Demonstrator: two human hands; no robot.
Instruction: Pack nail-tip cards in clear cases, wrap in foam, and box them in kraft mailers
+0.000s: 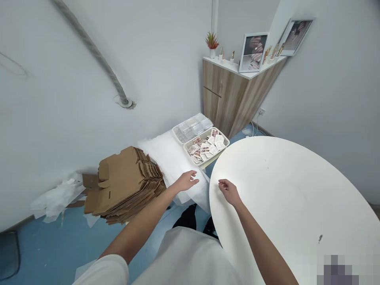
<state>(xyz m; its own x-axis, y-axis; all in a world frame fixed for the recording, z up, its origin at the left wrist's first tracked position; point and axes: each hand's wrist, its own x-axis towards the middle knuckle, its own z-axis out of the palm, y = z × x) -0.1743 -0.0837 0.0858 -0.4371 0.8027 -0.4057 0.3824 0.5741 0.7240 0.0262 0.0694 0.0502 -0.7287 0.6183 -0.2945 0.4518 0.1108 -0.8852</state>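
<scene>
My left hand [186, 181] reaches forward over a white padded sheet [169, 156], fingers loosely spread and holding nothing. It hovers just right of a stack of flat brown cardboard boxes [124, 184]. My right hand [229, 191] rests at the left rim of a round white table [293, 206], fingers curled loosely and nothing visible in them. The two hands are a short way apart.
Beyond the sheet stand a white basket of small printed cards [207, 147] and a clear plastic tray [192, 126]. A wooden corner cabinet [234, 95] carries framed pictures and a small plant. Crumpled white wrapping [56, 198] lies on the blue floor at left.
</scene>
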